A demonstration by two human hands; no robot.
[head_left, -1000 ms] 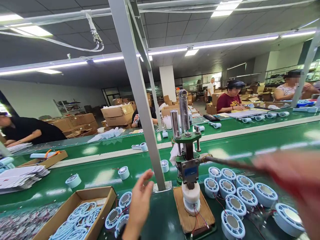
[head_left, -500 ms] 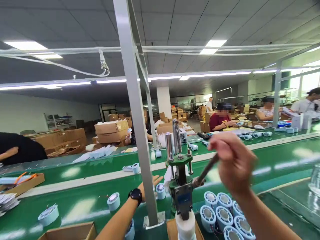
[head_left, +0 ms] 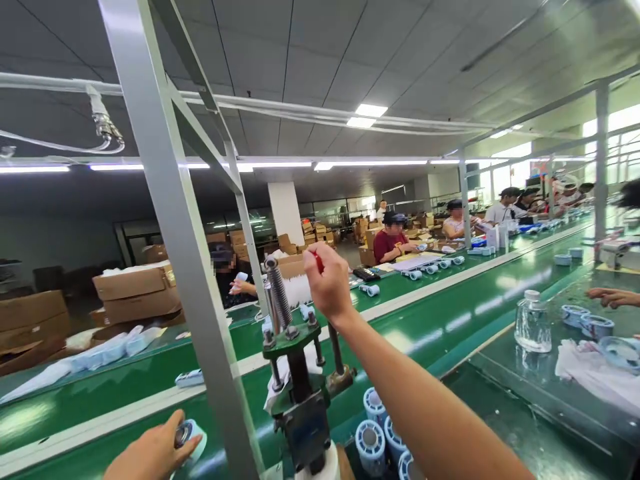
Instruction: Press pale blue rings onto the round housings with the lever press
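Fingers of the left hand [head_left: 153,448] pinch a light-blue round housing [head_left: 198,445] by its sides, with its dark metal face turned partly toward the hand; the two are over the green conveyor belt [head_left: 400,328], left of the base of a grey metal post [head_left: 185,253]. Whether the housing touches the belt cannot be told. Closed in a fist, the right hand [head_left: 327,283] wraps the top of the press lever [head_left: 336,350], a bit of red grip showing at the curled fingers. That lever stands nearly upright from the side of the hand press [head_left: 306,427], whose coil spring [head_left: 278,293] rises above a green plate. Below the ram, a white block [head_left: 323,467] is cut off by the lower edge of the view. Several more blue housings [head_left: 370,445] stand grouped beside the press, partly hidden by the right forearm. Farther right, a clear bottle [head_left: 533,327] stands on the worktop near a co-worker's hand [head_left: 614,297] and two blue ring-shaped parts [head_left: 596,326].
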